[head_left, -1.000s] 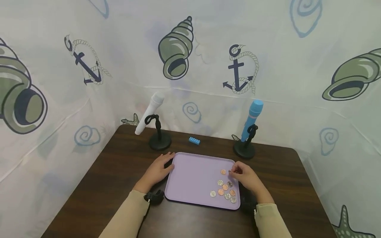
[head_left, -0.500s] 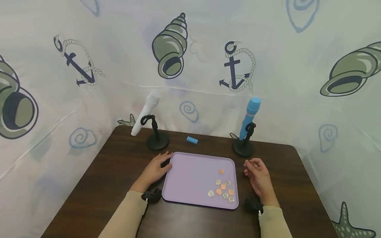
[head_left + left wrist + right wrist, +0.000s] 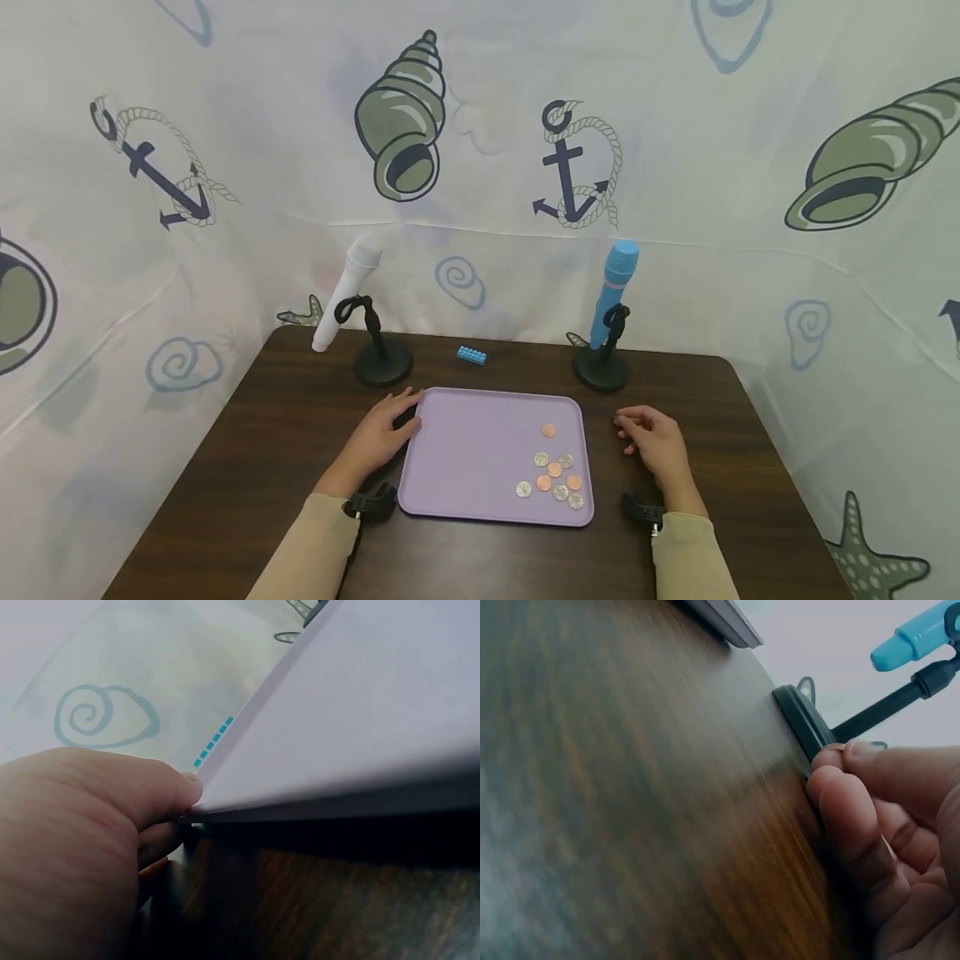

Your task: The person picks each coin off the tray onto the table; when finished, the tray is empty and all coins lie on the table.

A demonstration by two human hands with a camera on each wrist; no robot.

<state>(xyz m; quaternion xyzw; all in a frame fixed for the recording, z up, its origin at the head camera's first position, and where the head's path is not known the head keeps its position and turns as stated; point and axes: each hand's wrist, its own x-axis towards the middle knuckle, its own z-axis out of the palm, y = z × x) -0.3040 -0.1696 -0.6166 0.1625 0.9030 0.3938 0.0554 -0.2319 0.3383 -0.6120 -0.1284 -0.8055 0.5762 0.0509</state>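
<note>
A lilac tray [image 3: 465,450] lies on the dark wooden table, with several copper coins [image 3: 553,470] and silver coins [image 3: 560,492] spread over its right part. At the tray's left edge, my left hand [image 3: 375,437] rests with fingers extended, the fingertips near its far left corner. In the left wrist view the thumb [image 3: 169,787] touches the tray's rim [image 3: 262,712]. My right hand [image 3: 658,446] is over the table, right of the tray, thumb and fingertips pinched together. A thin copper-coloured sliver of a coin [image 3: 838,746] shows between them; most of it is hidden.
Behind the tray, a white microphone [image 3: 348,292] on a black stand [image 3: 382,360] is at the left. A blue microphone [image 3: 613,292] on another black stand [image 3: 601,369] is at the right. A blue toy brick [image 3: 472,355] lies between them. Patterned cloth hangs behind.
My right hand has moved from above the tray's right side out over the table to the right, carrying a coin. My left hand stays at the tray's edge. The head view has shifted slightly.
</note>
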